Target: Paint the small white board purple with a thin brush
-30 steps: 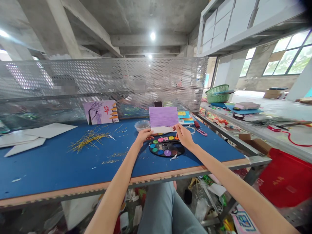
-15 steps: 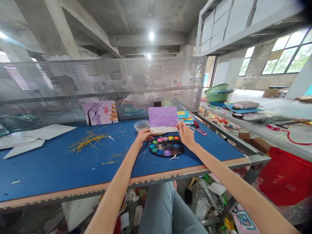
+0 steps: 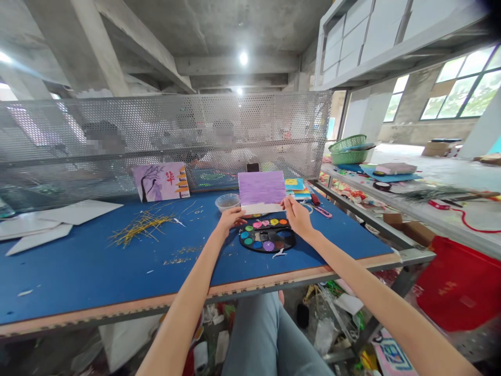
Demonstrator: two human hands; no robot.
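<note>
And the purple-painted card [image 3: 262,188] stands at the palette's [image 3: 278,237] twelve o'clock, left hand [image 3: 232,218] pinching its seven, right hand [image 3: 296,211] its four; probably light, stiff, smudgeable, so grip the white lower edge [image 3: 263,208]

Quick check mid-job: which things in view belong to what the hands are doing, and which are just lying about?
Likely part of the job:
- purple-painted sheet, held by left hand and right hand
- paint palette
- clear plastic bowl

Probably just lying about:
- yellow stalks
- white sheets
- green baskets
- tree picture, unless it's a reference
</note>
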